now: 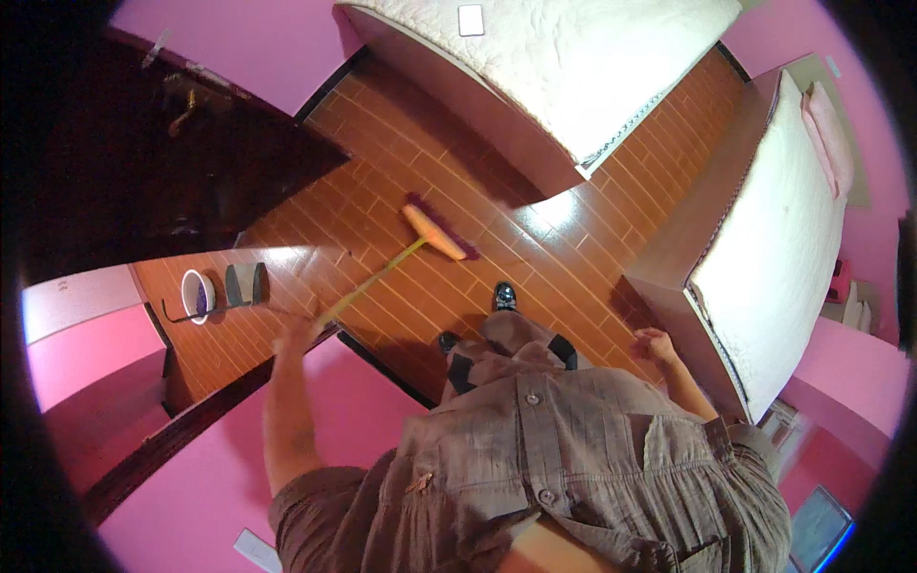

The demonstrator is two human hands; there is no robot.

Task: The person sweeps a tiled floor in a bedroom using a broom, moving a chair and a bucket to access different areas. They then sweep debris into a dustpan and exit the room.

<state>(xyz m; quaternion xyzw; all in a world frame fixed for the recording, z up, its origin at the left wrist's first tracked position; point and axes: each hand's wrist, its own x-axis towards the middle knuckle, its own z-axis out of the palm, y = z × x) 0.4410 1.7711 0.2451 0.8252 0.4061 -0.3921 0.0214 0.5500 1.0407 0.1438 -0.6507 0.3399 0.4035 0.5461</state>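
A broom [435, 232] with an orange head and dark purplish bristles rests on the brown wood-look floor. Its thin yellowish handle slants down to my left hand [296, 334], which is closed around the upper end; motion smears the fingers a little. On the other side, my right hand [654, 346] hangs in the air near the corner of the right-hand bed, fingers loosely apart and holding nothing. A grey dustpan [246, 284] with a dark handle stands on the floor beyond my left hand. Beside it is a white bin [198, 296] with a dark purple inside.
Two beds with pale covers, one far bed [573, 76] and one right bed [774, 239], flank the floor. A pink wall corner [334, 382] with dark skirting juts in by my left arm. A dark door [181, 162] is at the left. My shoe [504, 296] is behind the broom head.
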